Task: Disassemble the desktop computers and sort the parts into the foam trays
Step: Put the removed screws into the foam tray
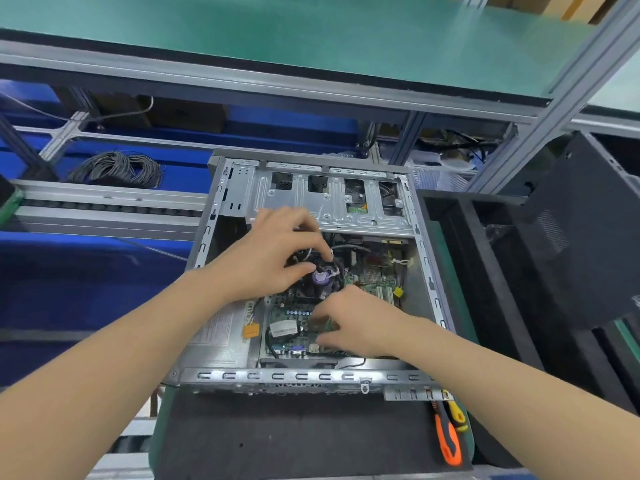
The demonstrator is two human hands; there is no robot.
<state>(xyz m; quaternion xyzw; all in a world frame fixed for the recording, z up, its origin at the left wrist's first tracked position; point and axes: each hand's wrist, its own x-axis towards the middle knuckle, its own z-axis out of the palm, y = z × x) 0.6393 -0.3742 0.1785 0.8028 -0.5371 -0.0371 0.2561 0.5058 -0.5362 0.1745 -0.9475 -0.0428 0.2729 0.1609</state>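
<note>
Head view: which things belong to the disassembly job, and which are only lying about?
Job: case, fan, motherboard, left hand, right hand, foam tray, tools.
Lying about: cable coil, blue bins.

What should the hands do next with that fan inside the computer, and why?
Probably lift the fan gently off the motherboard. The left hand grips it with curled fingers, and the right hand rests on the board beside it, likely steadying it. Whether the fan's wire is unplugged cannot be told.
</note>
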